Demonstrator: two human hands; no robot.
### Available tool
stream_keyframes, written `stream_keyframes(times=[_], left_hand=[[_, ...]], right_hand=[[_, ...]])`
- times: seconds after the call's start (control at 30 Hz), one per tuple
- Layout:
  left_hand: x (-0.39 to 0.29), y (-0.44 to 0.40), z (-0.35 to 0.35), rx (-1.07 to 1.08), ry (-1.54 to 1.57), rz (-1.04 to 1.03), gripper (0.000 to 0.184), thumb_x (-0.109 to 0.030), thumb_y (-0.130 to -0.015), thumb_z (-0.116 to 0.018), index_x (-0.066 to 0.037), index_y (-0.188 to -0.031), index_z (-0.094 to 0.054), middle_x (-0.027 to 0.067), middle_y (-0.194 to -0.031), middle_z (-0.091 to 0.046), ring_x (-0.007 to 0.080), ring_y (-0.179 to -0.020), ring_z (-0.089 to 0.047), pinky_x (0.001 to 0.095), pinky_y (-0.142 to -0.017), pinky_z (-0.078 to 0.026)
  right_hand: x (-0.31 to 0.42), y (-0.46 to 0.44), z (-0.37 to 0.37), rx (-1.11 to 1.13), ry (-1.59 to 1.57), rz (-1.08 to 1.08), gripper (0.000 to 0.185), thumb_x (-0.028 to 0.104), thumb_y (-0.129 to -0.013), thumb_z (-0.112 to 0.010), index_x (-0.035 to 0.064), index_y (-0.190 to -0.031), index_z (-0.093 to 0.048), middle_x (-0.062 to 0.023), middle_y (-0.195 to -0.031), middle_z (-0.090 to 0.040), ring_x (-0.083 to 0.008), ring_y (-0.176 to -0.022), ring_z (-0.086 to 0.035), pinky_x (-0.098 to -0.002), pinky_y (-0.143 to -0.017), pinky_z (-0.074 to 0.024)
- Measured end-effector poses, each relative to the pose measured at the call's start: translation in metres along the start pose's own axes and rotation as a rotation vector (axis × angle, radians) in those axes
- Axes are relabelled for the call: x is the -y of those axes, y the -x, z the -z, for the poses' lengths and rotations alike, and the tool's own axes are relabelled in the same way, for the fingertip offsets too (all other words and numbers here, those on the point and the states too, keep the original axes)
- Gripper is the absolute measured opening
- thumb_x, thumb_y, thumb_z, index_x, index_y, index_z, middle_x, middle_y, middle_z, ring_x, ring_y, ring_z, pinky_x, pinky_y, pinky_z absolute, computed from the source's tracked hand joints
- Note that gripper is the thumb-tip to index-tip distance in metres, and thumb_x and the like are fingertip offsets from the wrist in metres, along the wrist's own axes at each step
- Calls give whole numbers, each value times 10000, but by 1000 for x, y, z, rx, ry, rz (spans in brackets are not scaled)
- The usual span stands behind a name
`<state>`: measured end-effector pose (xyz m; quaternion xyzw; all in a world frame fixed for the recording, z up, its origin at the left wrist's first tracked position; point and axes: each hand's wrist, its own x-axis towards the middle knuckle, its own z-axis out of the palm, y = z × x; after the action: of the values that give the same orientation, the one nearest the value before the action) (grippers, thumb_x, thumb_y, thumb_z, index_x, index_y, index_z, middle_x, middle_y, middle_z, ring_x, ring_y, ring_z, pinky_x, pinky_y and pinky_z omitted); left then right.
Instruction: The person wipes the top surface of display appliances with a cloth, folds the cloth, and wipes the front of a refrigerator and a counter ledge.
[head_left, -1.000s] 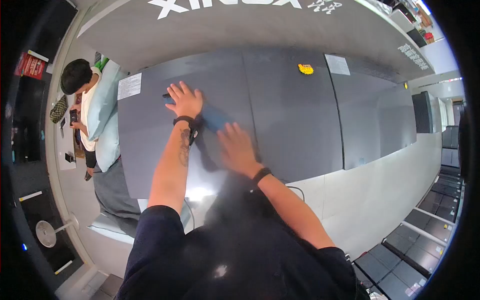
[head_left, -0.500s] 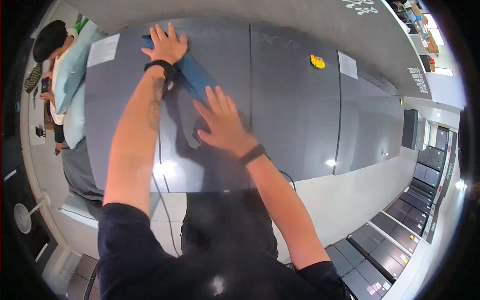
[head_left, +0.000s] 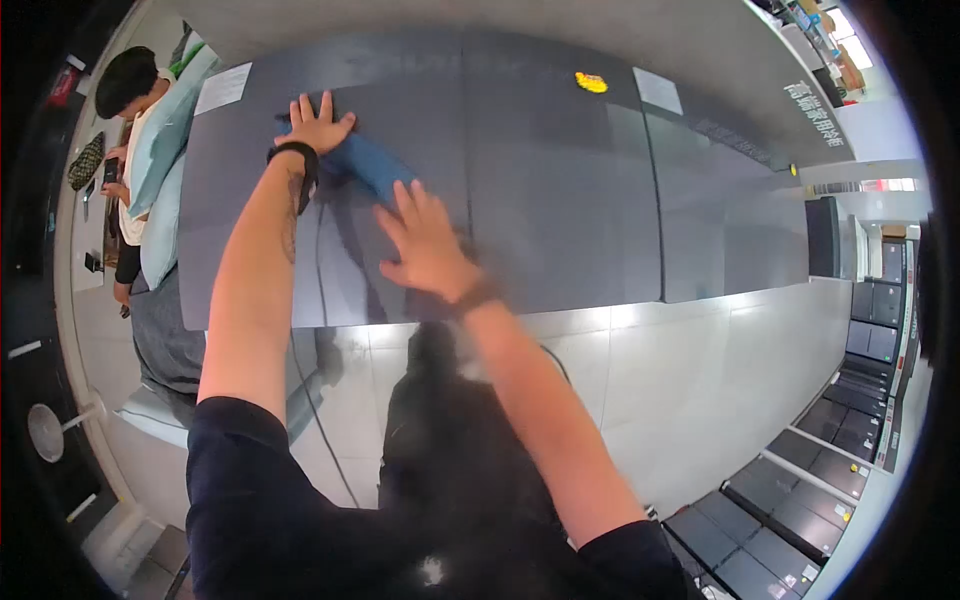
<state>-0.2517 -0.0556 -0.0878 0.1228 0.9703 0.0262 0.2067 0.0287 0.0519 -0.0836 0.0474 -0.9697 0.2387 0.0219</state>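
A long, narrow blue cloth [head_left: 375,168] lies flat and slantwise on a dark grey panelled surface [head_left: 560,200]. My left hand [head_left: 320,132] rests on its far end, fingers spread and palm down, with a dark band on the wrist. At the near end is my right hand [head_left: 428,240], its fingers stretched out and their tips at the cloth's edge. That hand's wrist is blurred. Neither hand is wrapped round anything.
White paper sheets [head_left: 222,90] and a yellow sticker [head_left: 591,83] are on the panels. A dark cable [head_left: 318,430] hangs down in front. At the left, a person [head_left: 130,190] sits beside light blue pillows [head_left: 163,215]. Dark panels [head_left: 770,510] line the right.
Both hands and the cloth are nearer the front edge of the grey surface than before. The camera view has also shifted, showing more floor in front.
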Motion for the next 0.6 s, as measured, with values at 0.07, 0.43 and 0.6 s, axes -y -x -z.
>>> stream_keyframes(times=[0.07, 0.43, 0.6], left_hand=[[3, 28, -16, -14, 14, 9, 940, -773, -880, -392, -290, -1626, -89, 131, -1694, 35, 334, -1560, 41, 707, -1155, -129], [1, 211, -74, 104, 17, -92, 903, -734, -919, -346, -229, -1627, -103, 142, -1693, 42, 342, -1559, 36, 718, -1147, -124], [-47, 257, -103, -29, 5, 49, 835, -632, -966, -333, -151, -1621, -140, 226, -1673, -32, 418, -1544, -6, 730, -1133, -118]], right_hand=[[8, 29, -4, 10, -33, -17, 959, 379, -742, -771, 108, -1552, -335, -238, -1631, -205, -436, -1520, -142, -566, -1211, -162], [4, 201, 2, -115, 100, -228, 772, 421, -907, -629, 113, -1549, -332, -143, -1620, -293, -371, -1500, -242, -580, -1182, -223], [-6, 232, 42, -106, 377, -348, 590, 395, -969, -554, 107, -1476, -459, -161, -1530, -409, -402, -1451, -312, -582, -1133, -291]])
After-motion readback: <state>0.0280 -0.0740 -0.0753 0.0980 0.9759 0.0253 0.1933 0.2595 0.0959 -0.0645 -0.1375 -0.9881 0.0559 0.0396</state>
